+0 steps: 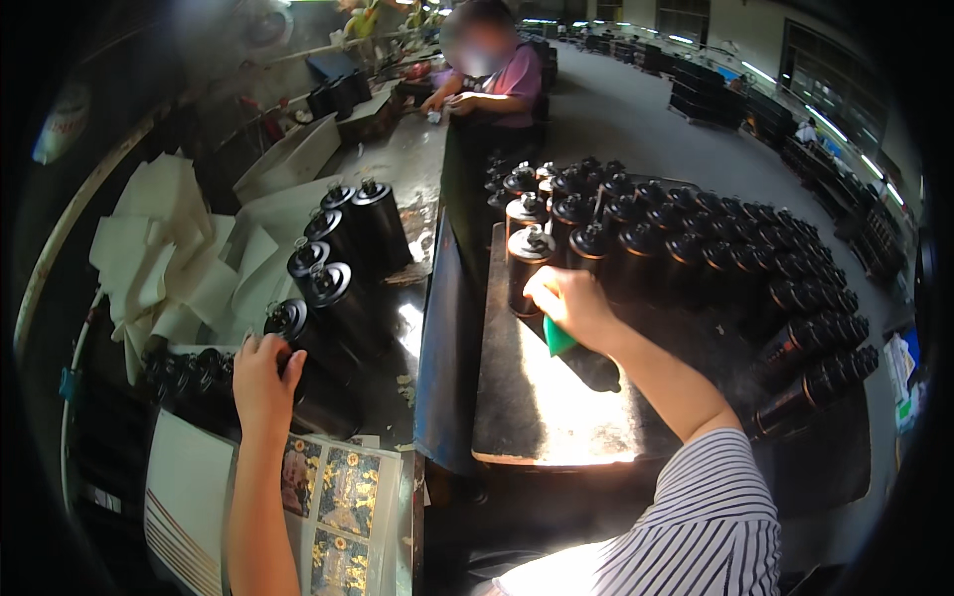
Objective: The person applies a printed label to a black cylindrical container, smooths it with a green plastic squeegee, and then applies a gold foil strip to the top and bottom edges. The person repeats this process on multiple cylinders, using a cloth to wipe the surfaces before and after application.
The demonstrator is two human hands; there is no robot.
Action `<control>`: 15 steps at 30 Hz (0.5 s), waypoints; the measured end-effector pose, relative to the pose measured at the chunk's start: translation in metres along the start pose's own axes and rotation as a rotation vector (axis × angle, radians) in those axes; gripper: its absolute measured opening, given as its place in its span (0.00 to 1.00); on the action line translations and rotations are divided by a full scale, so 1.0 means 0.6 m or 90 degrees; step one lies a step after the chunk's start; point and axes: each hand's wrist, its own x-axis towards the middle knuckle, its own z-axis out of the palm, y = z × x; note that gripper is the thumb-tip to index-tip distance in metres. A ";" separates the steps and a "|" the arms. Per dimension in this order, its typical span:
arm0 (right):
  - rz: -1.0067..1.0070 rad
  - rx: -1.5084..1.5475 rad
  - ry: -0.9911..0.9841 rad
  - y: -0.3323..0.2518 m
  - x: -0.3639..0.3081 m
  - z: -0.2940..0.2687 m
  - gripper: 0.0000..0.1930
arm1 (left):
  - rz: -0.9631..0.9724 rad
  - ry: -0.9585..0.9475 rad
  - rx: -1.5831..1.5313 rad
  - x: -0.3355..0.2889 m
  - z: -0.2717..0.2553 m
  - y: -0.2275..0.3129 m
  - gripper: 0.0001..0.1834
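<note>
The left hand (pixel 260 382) lies curled over the near end of a black can (pixel 298 343) lying on its side, the nearest of a row of cans (pixel 343 253) that runs up the left surface (pixel 412 159); its grip looks closed loosely round the can's rim, fingers over the top. The right hand (pixel 568 303) reaches to the near corner of a dark tray (pixel 537 407), where it touches an upright can (pixel 527 263) at the front of a big crowd of standing cans (pixel 715 248); a green cloth (pixel 556 338) is tucked under the palm, so that grip is shut on the cloth while the fingers rest against the can's side. The cans look like stiff metal cylinders with a small valve on top, smooth and glossy, so likely slippery and apt to roll when laid flat; I judge them moderately heavy if filled. The body gives the surest hold, wrapped round the middle, not the narrow top. Standing cans are packed close, touching one another, so knocking one could topple its neighbours. By the left forearm lie printed sheets (pixel 343 497) with yellow and black patterns, and white paper pieces (pixel 169 268) are heaped farther left. Another person (pixel 492 74) works at the far end of the surface, well apart.
</note>
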 end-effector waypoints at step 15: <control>-0.325 0.535 -0.361 -0.417 -0.325 0.132 0.47 | -0.245 0.058 -0.702 -0.214 -0.301 -0.009 0.14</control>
